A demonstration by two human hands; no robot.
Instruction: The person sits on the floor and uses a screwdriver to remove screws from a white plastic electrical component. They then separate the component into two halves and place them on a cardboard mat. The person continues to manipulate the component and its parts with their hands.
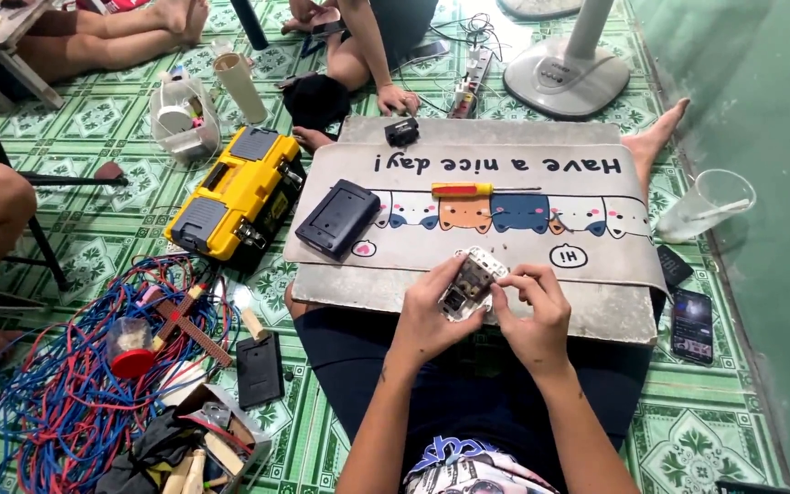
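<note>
The left hand (432, 311) and the right hand (532, 306) both curl around a small white switch (471, 282). The fingers cover much of it, so its far side is hard to see. The left hand grips it from the side, and the right hand pinches its edge with thumb and fingertips. The switch is up in the air, just above the near edge of a grey board (541, 311) that rests across the person's lap.

A mat (505, 247) with cartoon cats lies on the board. On it are a dark blue cover plate (338, 218), a screwdriver (473, 189) with a red and yellow handle, and a small black part (401, 132) at the far edge. The middle of the mat is bare, so there is room to put things down.

A yellow toolbox (235, 197) sits on the green floor to the left, near a messy pile of red and blue wires (57, 393). A clear cup (708, 203) and a phone (692, 325) lie to the right, close to the board. A fan base (567, 69) stands behind the board, cut off at the top. Other people's legs and a hand (397, 97) show at the far side.
</note>
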